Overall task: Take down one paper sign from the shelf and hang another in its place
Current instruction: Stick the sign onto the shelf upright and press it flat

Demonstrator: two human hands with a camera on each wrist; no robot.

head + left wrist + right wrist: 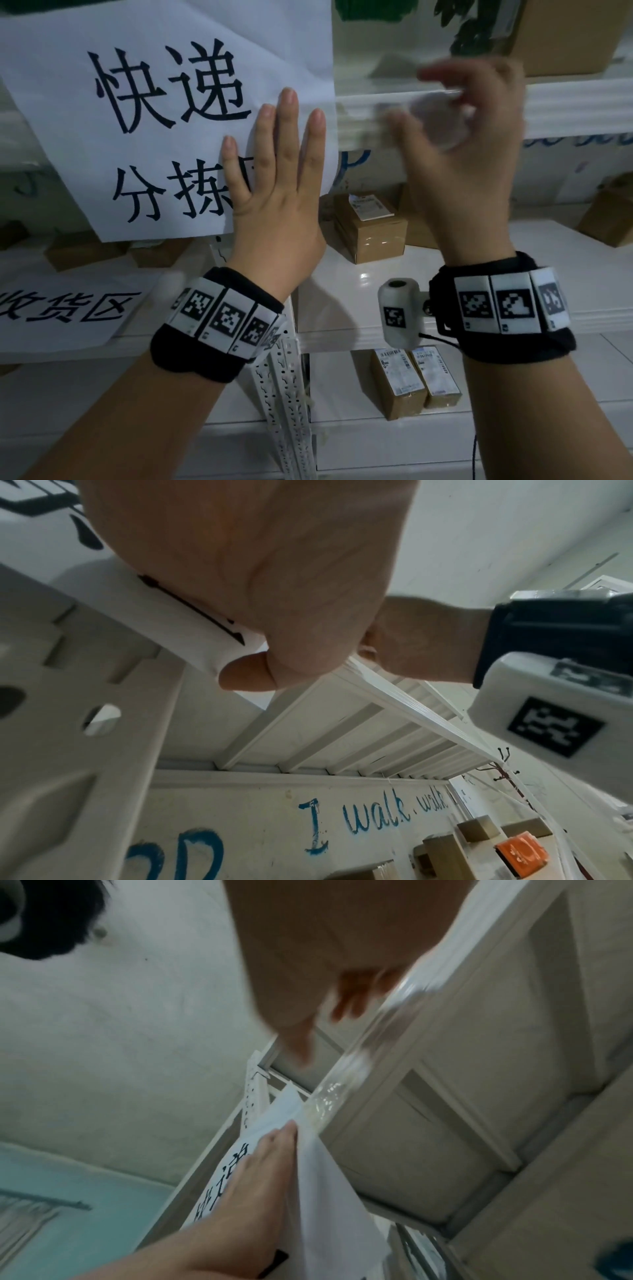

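A white paper sign with large black characters hangs against the front of the white shelf beam. My left hand lies flat on the sign's right edge, fingers straight, pressing it to the shelf; the sign and palm also fill the left wrist view. My right hand, blurred, grips a clear tape roll just right of the sign. A clear tape strip runs from that hand along the beam to the sign's corner. A second paper sign lies flat on the lower-left shelf.
Cardboard boxes stand on the middle shelf, and two labelled boxes on the one below. A perforated white upright post rises under my left wrist. Blue writing covers the wall behind the shelves.
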